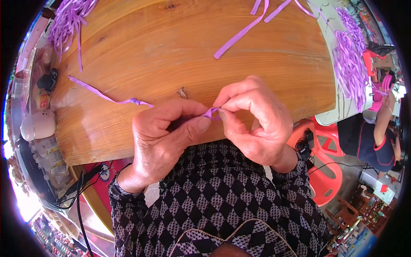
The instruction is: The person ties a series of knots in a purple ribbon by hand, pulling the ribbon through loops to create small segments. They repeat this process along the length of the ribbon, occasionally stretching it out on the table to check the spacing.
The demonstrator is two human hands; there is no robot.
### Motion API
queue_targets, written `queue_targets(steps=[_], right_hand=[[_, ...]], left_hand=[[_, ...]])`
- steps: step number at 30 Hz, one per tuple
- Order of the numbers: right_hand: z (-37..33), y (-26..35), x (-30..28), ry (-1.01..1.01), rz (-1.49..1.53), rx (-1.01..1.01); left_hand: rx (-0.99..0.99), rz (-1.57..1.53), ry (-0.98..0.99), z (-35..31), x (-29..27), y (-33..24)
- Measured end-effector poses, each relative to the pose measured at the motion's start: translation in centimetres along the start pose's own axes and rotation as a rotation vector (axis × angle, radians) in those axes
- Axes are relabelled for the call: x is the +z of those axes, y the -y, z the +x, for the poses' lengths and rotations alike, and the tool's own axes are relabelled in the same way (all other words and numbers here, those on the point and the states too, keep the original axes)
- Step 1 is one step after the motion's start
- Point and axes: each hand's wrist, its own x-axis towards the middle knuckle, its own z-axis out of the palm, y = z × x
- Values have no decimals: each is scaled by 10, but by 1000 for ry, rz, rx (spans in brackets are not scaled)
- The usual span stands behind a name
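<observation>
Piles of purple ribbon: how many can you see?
2. One pile lies at the table's far left corner, the other pile on the white surface to the right. Loose strips lie between them, and more ribbon may be hidden past the picture's edge.

Warm honey-coloured wooden tabletop fills the view, red plastic chair on grey floor at right, bright daylight glare lower left.

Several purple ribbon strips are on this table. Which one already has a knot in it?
The strip running left from the hands: a small knot sits on it near the left hand. The loose strips at the table's far edge lie flat, unknotted.
</observation>
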Motion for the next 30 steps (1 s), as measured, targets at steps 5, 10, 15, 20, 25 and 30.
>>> queue_targets(steps=[5, 10, 15, 20, 25, 30], right_hand=[[1, -2, 0, 3, -2, -64], [-2, -2, 1, 17, 61, -28], [-2, 1, 3, 16, 103, -11], [-3, -1, 0, 40, 111, -6], [-4, -2, 0, 16, 134, 14], [-3, -1, -1, -17, 105, 41]], left_hand=[[62, 107, -56, 1, 4, 2], [51, 106, -70, 3, 2, 9], [354, 232, -45, 4, -1, 9], [255, 243, -83, -2, 0, 3], [107, 185, -62, 0, -1, 7], [828, 1095, -356, 8, 2, -5]])
